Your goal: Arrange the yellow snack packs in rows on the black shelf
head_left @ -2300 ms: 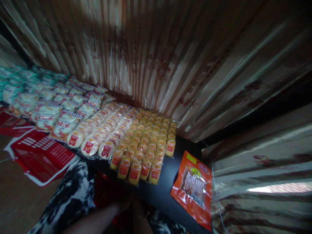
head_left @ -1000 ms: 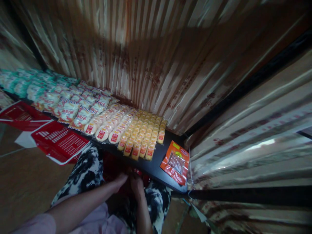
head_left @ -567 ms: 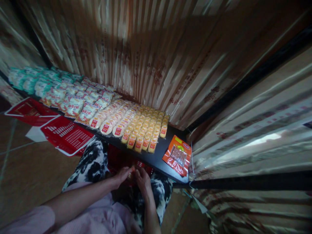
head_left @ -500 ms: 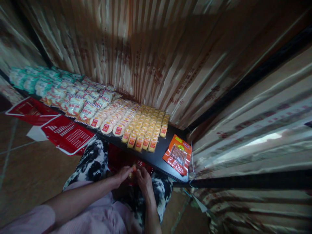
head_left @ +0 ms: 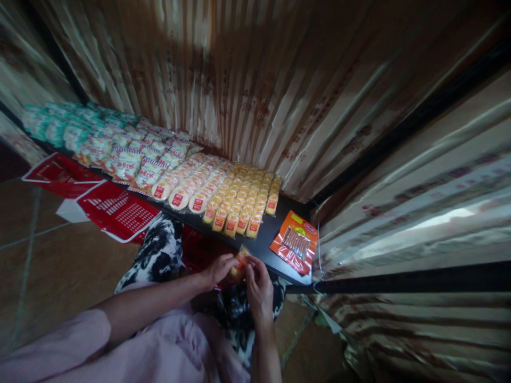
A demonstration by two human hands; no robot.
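Between my two hands, just off the front edge of the black shelf, is a small yellow wrapped snack (head_left: 239, 261) with a red label. My left hand (head_left: 219, 270) pinches it from the left side. My right hand (head_left: 258, 283) grips its upper right end with thumb and fingers. On the shelf behind stand rows of similar yellow packaged snacks (head_left: 231, 223). Left of those lie rows of round white wrapped crackers (head_left: 178, 198). An orange packet (head_left: 296, 242) with brown sticks showing in its window lies flat to the right of my hands.
White-blue bags (head_left: 149, 173) and green bags (head_left: 75, 135) fill the left of the black shelf (head_left: 268, 260). Red printed sheets (head_left: 120, 213) hang below its front edge. A pleated curtain (head_left: 247, 80) surrounds the back and right, with a dark bar (head_left: 399, 292) at the right.
Both hands have risen from my lap toward the shelf edge, bringing the yellow snack up into clearer sight. The view has shifted slightly.
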